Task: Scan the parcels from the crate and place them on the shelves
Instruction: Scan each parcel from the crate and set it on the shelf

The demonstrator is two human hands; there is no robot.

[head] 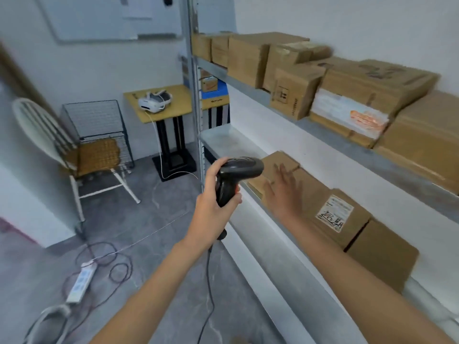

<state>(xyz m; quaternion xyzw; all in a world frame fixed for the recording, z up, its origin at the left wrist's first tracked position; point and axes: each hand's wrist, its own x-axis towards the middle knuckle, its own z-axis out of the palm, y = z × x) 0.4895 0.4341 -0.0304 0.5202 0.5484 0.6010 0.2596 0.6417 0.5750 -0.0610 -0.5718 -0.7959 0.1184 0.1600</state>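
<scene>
Head view: right hand [283,192] motion-blurred over parcel [278,167]

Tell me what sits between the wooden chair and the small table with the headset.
In the head view, a black wire rack stands between the chair and the table, against the wall.

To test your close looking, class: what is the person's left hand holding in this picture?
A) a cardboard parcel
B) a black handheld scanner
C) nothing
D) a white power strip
B: the left hand grips the handle of the black handheld scanner, while the right hand reaches open over a parcel on the shelf.
</scene>
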